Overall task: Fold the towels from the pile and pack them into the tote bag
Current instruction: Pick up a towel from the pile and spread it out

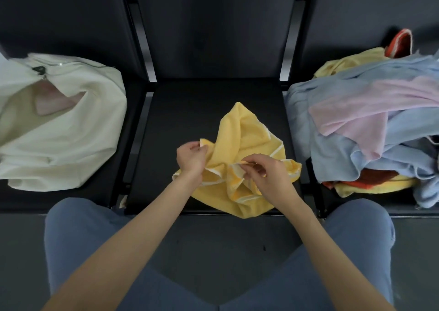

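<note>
A crumpled yellow towel (240, 134) with a white edge lies on the middle black seat (190, 111), one fold hanging over the front edge. My left hand (191, 157) pinches a corner of it at the left. My right hand (266, 174) pinches a white-edged hem near the towel's middle. The white tote bag (71, 130) lies open on the left seat, with something pink showing inside. The pile of towels (370, 125), blue, pink, yellow and orange, is heaped on the right seat.
The three black seats stand in a row with dark backrests (213, 25) behind them. My knees in blue trousers (78, 234) are close to the front edge of the seats. A dark floor (213, 251) shows between them.
</note>
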Tool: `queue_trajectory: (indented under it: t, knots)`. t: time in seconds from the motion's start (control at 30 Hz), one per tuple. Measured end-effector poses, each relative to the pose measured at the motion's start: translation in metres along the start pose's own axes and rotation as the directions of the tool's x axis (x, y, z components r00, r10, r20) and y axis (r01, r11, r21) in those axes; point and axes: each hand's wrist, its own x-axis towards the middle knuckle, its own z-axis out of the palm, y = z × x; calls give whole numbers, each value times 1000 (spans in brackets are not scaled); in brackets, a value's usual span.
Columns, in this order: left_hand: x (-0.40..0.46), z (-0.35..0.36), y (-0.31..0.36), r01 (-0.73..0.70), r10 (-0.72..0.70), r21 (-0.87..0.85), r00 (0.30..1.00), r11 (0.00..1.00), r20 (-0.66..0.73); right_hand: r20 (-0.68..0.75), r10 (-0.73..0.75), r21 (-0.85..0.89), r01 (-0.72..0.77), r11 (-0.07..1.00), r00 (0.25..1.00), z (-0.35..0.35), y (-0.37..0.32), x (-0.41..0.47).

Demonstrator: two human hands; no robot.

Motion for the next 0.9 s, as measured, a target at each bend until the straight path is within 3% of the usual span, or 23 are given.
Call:
queue_trajectory:
  t: [0.1, 0.17, 0.27, 0.4, 0.47, 0.63, 0.9]
  knots:
    - [-18, -5, 15, -347, 347, -26, 930, 938, 120, -55, -34, 13, 35, 999, 998, -3, 0, -1]
    - [-32, -7, 27, -408, 411, -65, 875, 911, 257, -95, -54, 30, 57, 998, 994, -5, -1, -1]
    - [-46, -9, 35, -422, 418, -85, 811, 902, 408, -164, -53, 115, 72, 991, 985, -7, -8, 0]
    - [-55, -11, 34, -496, 479, -97, 743, 863, 467, -211, 32, 239, 19, 971, 977, -9, -15, 3]
    - [-56, -11, 32, -509, 487, -91, 734, 856, 474, -201, 74, 294, -12, 956, 977, -10, -16, 5]
    - [-52, -9, 32, -541, 491, -66, 696, 838, 524, -183, -7, 236, 51, 970, 983, -11, -14, 5]
    - [-29, -23, 25, -563, 442, 47, 695, 825, 567, -317, 72, 241, 7, 971, 946, -12, -9, 2]
